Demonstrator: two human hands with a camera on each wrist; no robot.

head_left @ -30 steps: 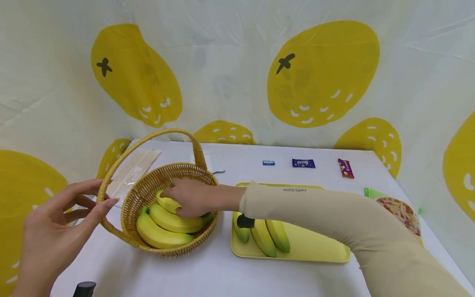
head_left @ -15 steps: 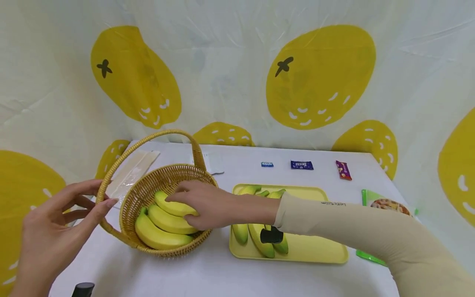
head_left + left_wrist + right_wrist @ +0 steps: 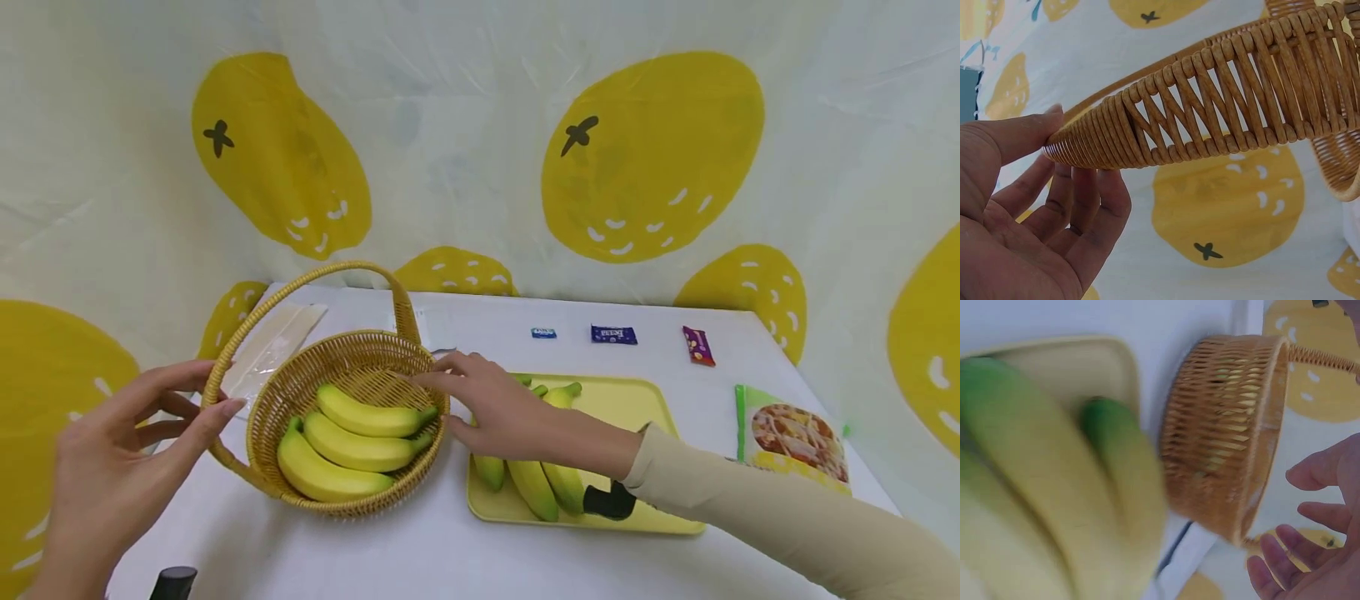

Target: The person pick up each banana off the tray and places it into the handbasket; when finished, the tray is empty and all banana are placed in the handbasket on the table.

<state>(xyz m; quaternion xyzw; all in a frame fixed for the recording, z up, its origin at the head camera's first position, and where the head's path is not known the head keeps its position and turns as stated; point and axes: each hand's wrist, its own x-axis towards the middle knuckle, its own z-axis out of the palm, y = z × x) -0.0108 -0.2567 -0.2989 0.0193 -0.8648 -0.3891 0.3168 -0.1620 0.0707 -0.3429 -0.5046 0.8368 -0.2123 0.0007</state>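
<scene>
My left hand (image 3: 123, 454) pinches the handle (image 3: 281, 293) of a yellow wicker basket (image 3: 356, 354) at its left side. In the left wrist view, that thumb (image 3: 1029, 134) lies over the wrapped handle (image 3: 1104, 134) and the fingers beneath it. Three bananas (image 3: 337, 479) lie side by side in the basket. My right hand (image 3: 502, 408) hovers between the basket's right rim and a yellow tray (image 3: 652, 408), holding nothing. Bananas (image 3: 532, 487) lie on the tray's left part, partly covered by my right arm. The right wrist view shows relaxed, spread fingers (image 3: 1282, 550) beside the basket (image 3: 1216, 425).
Three small wrapped snacks lie along the back: a blue one (image 3: 543, 332), a dark blue one (image 3: 613, 335) and a purple-red one (image 3: 698, 345). A green food packet (image 3: 795, 437) is at the right. Behind the basket lies a clear-wrapped package (image 3: 273, 346).
My right hand has drawn back out of the basket and moved right, toward the tray. The three bananas stay in the basket. My left hand keeps its hold on the handle.
</scene>
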